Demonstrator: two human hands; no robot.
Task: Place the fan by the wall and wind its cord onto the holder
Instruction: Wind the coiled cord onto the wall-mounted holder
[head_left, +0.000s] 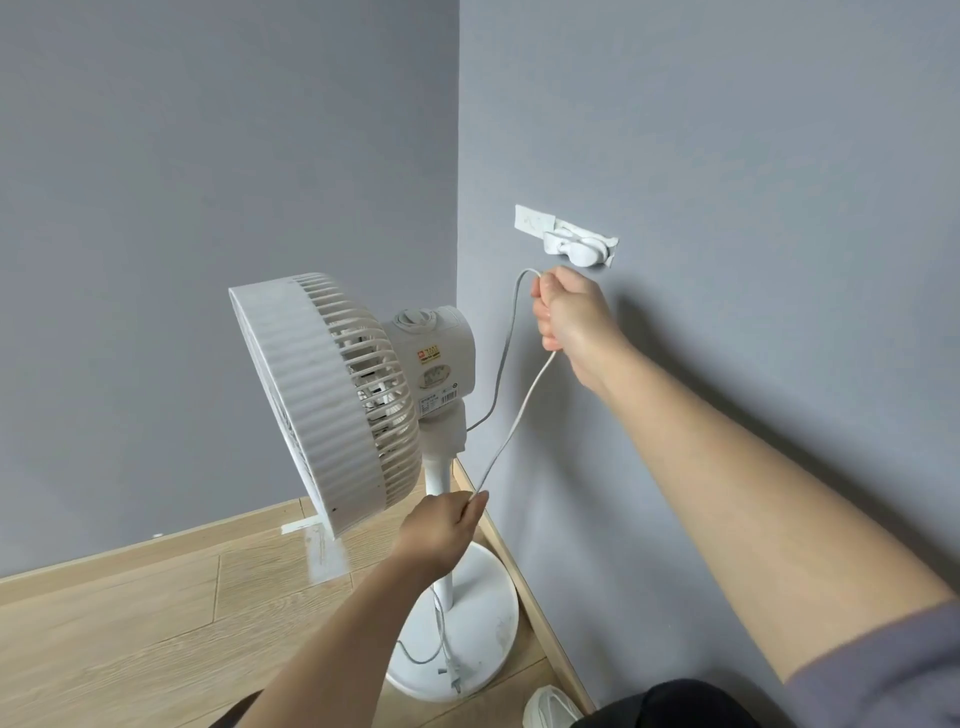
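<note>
Stickers (429, 355) on the fan (322, 395) (motor housing) are too blurred to read.

Loop of cord (518, 418) hidden inside the right hand (571, 312), print on the fan label (430, 355) too small to read, white shoe (548, 709) cut by the bottom edge

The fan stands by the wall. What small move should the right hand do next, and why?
Probably raise the right hand slightly and hook the cord over the holder. The hand grips the cord just under the holder, which carries no cord yet, while the left hand pinches the slack lower down.
</note>
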